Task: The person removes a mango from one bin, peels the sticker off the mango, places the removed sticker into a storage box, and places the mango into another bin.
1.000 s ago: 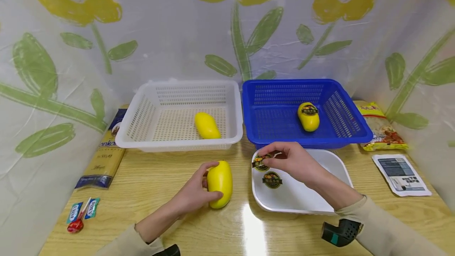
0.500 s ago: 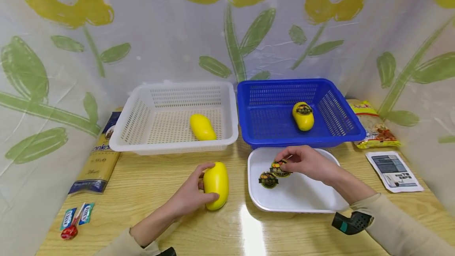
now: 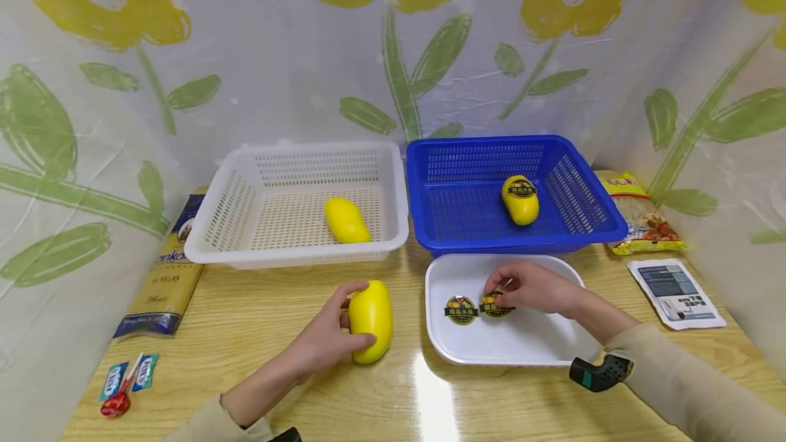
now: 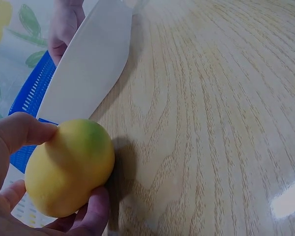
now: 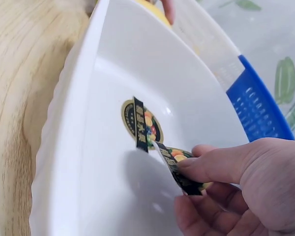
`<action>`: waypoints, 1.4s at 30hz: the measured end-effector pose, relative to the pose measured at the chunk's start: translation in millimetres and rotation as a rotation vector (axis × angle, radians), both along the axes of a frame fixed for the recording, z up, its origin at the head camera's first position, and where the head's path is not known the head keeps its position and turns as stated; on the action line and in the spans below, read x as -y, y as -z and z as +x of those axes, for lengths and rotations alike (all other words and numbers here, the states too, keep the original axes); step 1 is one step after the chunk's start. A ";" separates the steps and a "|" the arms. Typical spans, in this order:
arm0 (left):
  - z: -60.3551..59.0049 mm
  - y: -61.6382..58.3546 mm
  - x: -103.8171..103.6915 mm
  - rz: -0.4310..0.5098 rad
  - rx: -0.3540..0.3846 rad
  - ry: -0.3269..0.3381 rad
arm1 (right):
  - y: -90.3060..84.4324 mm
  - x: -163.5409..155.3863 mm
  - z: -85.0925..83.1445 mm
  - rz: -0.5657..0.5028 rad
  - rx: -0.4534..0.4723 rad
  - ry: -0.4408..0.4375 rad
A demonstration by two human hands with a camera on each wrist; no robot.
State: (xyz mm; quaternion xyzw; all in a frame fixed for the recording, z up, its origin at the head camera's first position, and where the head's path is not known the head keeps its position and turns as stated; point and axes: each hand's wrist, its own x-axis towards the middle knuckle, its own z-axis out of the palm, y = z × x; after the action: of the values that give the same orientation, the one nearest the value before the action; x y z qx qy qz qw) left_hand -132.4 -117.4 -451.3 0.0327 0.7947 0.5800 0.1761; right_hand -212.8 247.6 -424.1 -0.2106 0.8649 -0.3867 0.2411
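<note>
We see the left hand [image 3: 325, 343] curled round a yellow mango [image 3: 371, 320] that lies on the wooden tabletop [image 3: 270, 312], thumb on its far side and fingers under its near end; the left wrist view shows the same grip on the fruit [image 4: 69, 167]. At 3 o'clock from that mango sits a white tray [image 3: 540, 346], and over it the right hand [image 3: 534, 288] pinches a round fruit sticker [image 3: 495, 305] between thumb and fingertips. In the right wrist view the pinched sticker [image 5: 179, 164] is lifted at one edge and tilted off the tray floor, just beside a second sticker [image 5: 141, 123] that lies flat on the tray [image 5: 88, 147]. That flat sticker [image 3: 460, 310] lies at 9 o'clock from the pinched one.

At 12 o'clock from the tray stands a blue basket [image 3: 430, 224] holding a labelled mango [image 3: 520, 199]. At 9 o'clock from it, touching or nearly so, a white basket [image 3: 215, 237] holds a plain mango [image 3: 346, 219].
</note>
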 end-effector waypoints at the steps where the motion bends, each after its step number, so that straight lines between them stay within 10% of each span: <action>1: -0.2 0.0 0.0 0.000 -0.001 0.002 | 0.1 -0.1 -0.2 0.004 0.000 -0.003; 23: -0.4 -1.5 -0.2 -0.009 -0.010 0.017 | 5.9 0.3 -3.3 0.042 0.017 -0.037; 42: -0.8 -2.3 0.3 -0.024 -0.002 0.020 | 7.5 11.5 -2.4 0.206 -0.296 -0.185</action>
State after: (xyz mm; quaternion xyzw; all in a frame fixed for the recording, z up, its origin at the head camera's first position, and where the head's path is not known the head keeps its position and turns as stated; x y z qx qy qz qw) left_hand -133.2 -117.8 -449.1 0.0390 0.8014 0.5687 0.1815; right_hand -215.2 236.1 -431.6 -0.3181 0.9028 -0.2370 0.1661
